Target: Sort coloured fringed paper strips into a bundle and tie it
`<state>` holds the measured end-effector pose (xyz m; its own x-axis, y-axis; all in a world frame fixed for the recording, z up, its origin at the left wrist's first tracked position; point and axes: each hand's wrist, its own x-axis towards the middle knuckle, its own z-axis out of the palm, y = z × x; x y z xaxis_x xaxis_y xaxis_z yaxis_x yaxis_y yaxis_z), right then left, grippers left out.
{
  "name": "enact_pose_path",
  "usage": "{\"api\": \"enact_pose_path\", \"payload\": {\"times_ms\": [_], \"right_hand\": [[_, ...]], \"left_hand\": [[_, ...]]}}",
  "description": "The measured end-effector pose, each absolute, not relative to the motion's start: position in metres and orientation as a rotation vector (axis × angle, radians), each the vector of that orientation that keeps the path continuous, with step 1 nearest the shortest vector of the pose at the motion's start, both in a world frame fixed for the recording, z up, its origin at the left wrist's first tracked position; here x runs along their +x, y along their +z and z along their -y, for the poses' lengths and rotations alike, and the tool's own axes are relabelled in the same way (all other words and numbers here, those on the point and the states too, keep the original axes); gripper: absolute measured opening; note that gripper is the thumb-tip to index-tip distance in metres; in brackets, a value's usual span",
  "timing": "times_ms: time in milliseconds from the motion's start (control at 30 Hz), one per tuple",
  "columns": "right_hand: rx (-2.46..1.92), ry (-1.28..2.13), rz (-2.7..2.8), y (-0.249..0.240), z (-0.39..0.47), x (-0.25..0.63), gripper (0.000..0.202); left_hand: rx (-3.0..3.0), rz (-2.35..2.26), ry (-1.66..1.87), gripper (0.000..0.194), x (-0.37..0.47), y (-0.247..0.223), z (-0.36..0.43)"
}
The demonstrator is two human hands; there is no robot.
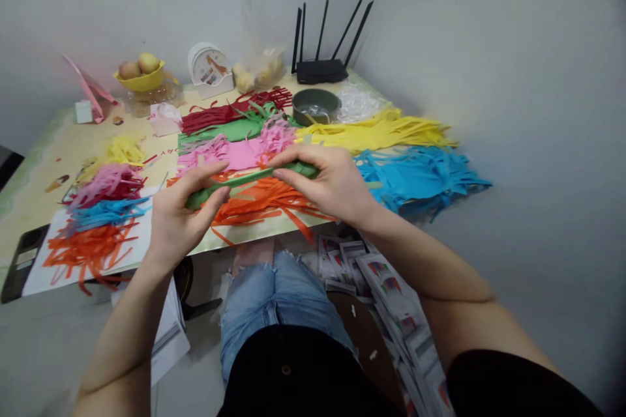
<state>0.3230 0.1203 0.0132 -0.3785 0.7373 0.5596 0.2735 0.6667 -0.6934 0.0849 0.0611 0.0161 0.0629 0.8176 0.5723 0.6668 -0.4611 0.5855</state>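
Observation:
Between my two hands a narrow strip of green tissue paper [249,177] is stretched, bunched at both ends. My left hand [188,202] is closed around its left end, and my right hand [323,179] pinches the right part. Right under the strip lies fringed orange paper [267,199] on the table [215,240]. Just beyond are fringed pink paper [244,155], green paper [229,130] and dark red paper [220,116]. To the right of my right hand spread fringed blue paper [415,172] and yellow paper [372,133].
Finished-looking tassel bunches in orange [92,247], blue [107,214], pink [110,184] and yellow [122,150] lie at left beside a phone [24,260]. At the back stand a round dark bowl [315,106], a black router [321,70] and a yellow fruit bowl [141,81]. Printed packets [391,300] lie below.

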Motion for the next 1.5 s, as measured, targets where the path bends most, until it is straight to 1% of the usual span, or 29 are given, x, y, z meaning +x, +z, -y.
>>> {"api": "enact_pose_path", "payload": {"times_ms": [67, 133, 267, 367, 500, 633, 733, 867, 967, 1100, 1233, 1300, 1400, 1433, 1500], "right_hand": [[-0.805, 0.665, 1.932, 0.014, -0.121, 0.324, 0.008], [-0.781, 0.779, 1.897, 0.015, -0.122, 0.325, 0.007], [-0.679, 1.112, 1.772, 0.014, -0.123, 0.325, 0.013], [-0.6, 1.257, 1.7, 0.01, -0.125, 0.324, 0.016], [-0.521, 1.377, 1.618, 0.005, -0.133, 0.322, 0.014], [-0.518, 1.401, 1.616, 0.001, -0.14, 0.321, 0.016], [-0.523, 1.263, 1.718, -0.002, -0.144, 0.322, 0.021], [-0.432, 0.852, 1.987, -0.001, -0.15, 0.324, 0.026], [-0.331, 0.638, 2.152, 0.002, -0.154, 0.325, 0.026], [-0.274, 0.48, 2.27, 0.0, -0.159, 0.326, 0.024], [-0.28, 0.465, 2.297, -0.005, -0.164, 0.33, 0.024], [-0.381, 0.594, 2.283, -0.003, -0.17, 0.332, 0.027], [-0.594, 1.032, 2.176, 0.002, -0.183, 0.329, 0.037], [-0.621, 1.206, 2.131, 0.003, -0.188, 0.326, 0.038], [-0.599, 1.524, 2.038, 0.0, -0.197, 0.319, 0.03]], "left_hand": [[2.133, -1.527, 1.331, 0.013, 0.085, 0.016, -0.06], [2.034, -1.496, 1.347, 0.009, 0.085, 0.016, -0.06], [1.666, -1.339, 1.384, 0.017, 0.084, 0.013, -0.063], [1.415, -1.199, 1.383, 0.018, 0.084, 0.013, -0.066], [1.288, -1.1, 1.413, 0.012, 0.087, 0.015, -0.07], [1.291, -1.118, 1.417, 0.008, 0.086, 0.009, -0.073], [1.397, -1.171, 1.346, 0.007, 0.076, 0.004, -0.076], [1.827, -1.286, 1.076, 0.012, 0.066, 0.014, -0.085], [2.077, -1.284, 0.976, 0.015, 0.072, 0.026, -0.097], [2.119, -1.222, 0.751, 0.02, 0.084, 0.03, -0.114], [2.251, -1.248, 0.716, 0.019, 0.086, 0.025, -0.126], [2.467, -1.304, 0.77, 0.017, 0.086, 0.02, -0.131], [2.853, -1.307, 0.986, 0.016, 0.083, 0.008, -0.141], [2.95, -1.267, 1.065, 0.019, 0.081, 0.002, -0.144], [3.079, -1.179, 1.17, 0.026, 0.077, -0.01, -0.151]]}}
